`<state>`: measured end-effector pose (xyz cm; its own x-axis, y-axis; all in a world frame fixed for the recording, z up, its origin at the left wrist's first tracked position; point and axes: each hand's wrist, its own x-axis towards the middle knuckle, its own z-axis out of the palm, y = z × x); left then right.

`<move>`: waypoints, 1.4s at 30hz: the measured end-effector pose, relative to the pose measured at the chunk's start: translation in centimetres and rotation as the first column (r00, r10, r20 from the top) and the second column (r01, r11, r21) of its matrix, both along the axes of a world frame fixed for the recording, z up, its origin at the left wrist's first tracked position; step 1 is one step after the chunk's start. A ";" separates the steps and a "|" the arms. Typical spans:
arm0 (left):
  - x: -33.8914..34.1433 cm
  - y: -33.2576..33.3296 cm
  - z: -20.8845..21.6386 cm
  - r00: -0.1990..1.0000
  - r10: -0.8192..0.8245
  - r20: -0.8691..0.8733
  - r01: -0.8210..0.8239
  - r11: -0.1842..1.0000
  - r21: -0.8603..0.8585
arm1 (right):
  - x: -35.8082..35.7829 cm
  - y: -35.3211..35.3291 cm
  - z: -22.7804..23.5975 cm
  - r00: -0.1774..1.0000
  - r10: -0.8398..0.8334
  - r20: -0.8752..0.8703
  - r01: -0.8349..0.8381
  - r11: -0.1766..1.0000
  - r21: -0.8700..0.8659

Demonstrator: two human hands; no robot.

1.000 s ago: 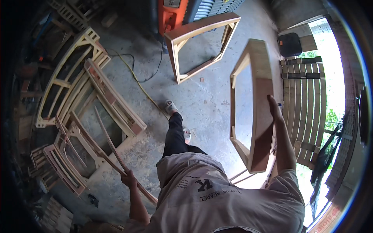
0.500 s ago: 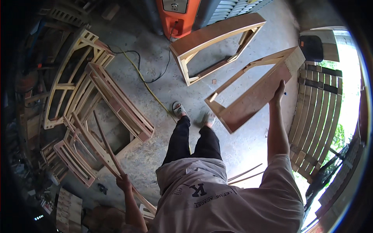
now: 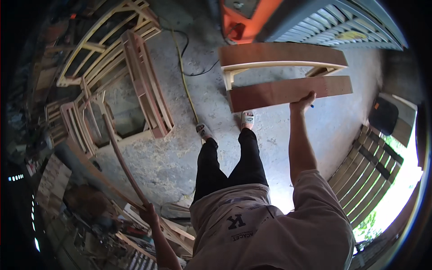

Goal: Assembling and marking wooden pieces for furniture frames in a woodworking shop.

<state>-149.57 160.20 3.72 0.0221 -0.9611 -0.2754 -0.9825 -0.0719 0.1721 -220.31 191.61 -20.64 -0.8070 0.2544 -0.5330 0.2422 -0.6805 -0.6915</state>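
Note:
My right hand [image 3: 302,103] grips the near edge of a wooden frame [image 3: 270,95] with a broad reddish-brown plywood side. That frame's far parts are hidden behind this side. A small blue tip sticks out beside the fingers; what it belongs to cannot be made out. Just beyond lies a second, similar curved frame [image 3: 283,55] on the floor. Low on the left, my left hand [image 3: 149,215] is closed around long, thin, slightly curved wooden strips [image 3: 120,155]. Their far ends reach toward the stacked frames.
Several wooden frames [image 3: 146,85] stand stacked at the left. A yellow hose [image 3: 184,81] and a dark cable cross the concrete floor. An orange machine [image 3: 245,24] and a grey louvred panel [image 3: 330,27] stand ahead. A slatted pallet [image 3: 366,168] leans near the bright opening at right.
The view has turned right. My right hand has swung the held frame round close to the other one, its plywood side now lying crosswise. My left hand keeps hold of the strips.

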 end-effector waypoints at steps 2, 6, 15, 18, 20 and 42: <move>-2.3 4.0 1.9 0.997 0.051 0.057 -0.050 0.999 -0.017 | -0.9 -2.2 0.2 1.000 0.011 0.014 -0.011 1.000 -0.023; 2.8 9.9 1.4 0.993 0.061 -0.102 -0.057 0.997 0.046 | -6.8 1.4 -9.0 0.992 0.113 0.055 -0.119 0.986 0.117; 10.2 17.6 -4.4 0.792 0.502 -0.346 -0.468 0.864 0.183 | 2.3 4.3 -5.8 0.572 0.489 0.659 -0.711 -0.105 0.695; 14.4 18.2 -5.6 0.485 0.686 -0.542 -0.500 0.726 0.472 | 19.3 -1.5 -2.9 -0.047 0.589 0.807 -0.851 -0.447 0.277; 19.7 19.0 -8.6 0.531 0.685 -0.500 -0.417 0.724 0.549 | 34.3 -10.2 3.8 -0.374 0.370 0.850 -0.574 -0.813 0.101; 52.8 -26.7 -4.1 0.609 0.490 -0.624 -0.176 0.850 0.496 | 95.9 -69.6 14.0 -0.816 0.451 0.361 -0.103 -0.728 0.678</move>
<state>-96.80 133.46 -0.35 -0.0305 -0.7532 -0.6571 -0.4521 -0.5759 0.6812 -124.45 122.03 -6.63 0.3289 -0.8244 -0.4607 -0.5211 0.2484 -0.8165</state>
